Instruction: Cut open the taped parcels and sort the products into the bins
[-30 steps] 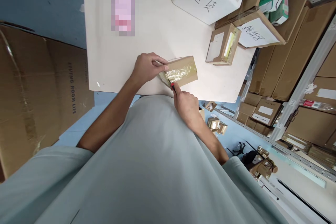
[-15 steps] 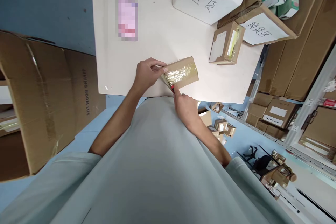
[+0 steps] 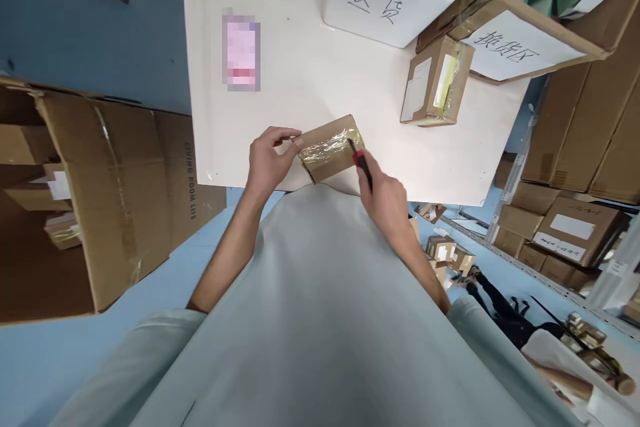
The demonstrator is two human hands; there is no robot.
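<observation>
A small cardboard box (image 3: 320,163) wrapped in shiny clear tape lies near the front edge of the white table. My left hand (image 3: 267,161) grips its left end between thumb and fingers. In my right hand (image 3: 389,205) is a red and black utility knife (image 3: 361,161), its tip over the taped top close to the box's right end. Whether the blade touches the tape, I cannot tell.
A taller taped box (image 3: 423,90) stands at the table's right, beside a white foam bin (image 3: 375,10) and a labelled carton (image 3: 515,47) holding green boxes. A pixelated pink item (image 3: 241,53) lies at left. A large open carton (image 3: 135,200) stands left of the table. Shelves with boxes (image 3: 565,227) line the right; a person's dark-clothed legs (image 3: 500,303) show below.
My right hand has moved the utility knife from the box's near left corner to its right end. My left hand stays on the left end. The whole view has shifted somewhat.
</observation>
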